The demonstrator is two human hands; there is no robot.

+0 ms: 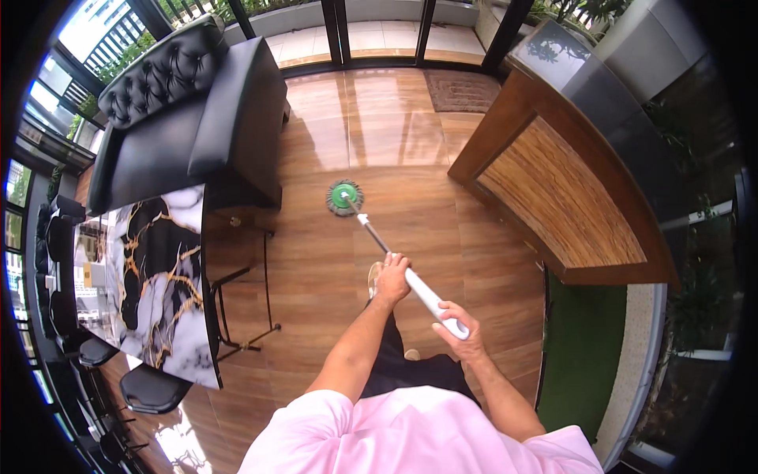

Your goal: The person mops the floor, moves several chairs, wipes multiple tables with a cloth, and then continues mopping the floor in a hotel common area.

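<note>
A mop [426, 292] with a white handle and a metal pole slants away from me across the wood-look floor [316, 316]. Its round head [344, 197] has a green centre and a grey fringe, and rests on the floor ahead. My left hand [394, 278] is wrapped round the pole where the white part begins. Nearer to me, my right hand [460, 330] grips the thick white end of the handle. Both hands are closed on the mop.
A black tufted sofa [245, 103] stands at the far left, before a marble-patterned table [150, 276] with black chairs [154, 389]. At right is a curved wooden counter [560, 189] beside green turf [580, 347]. A brown doormat [462, 91] lies by the glass doors [383, 31].
</note>
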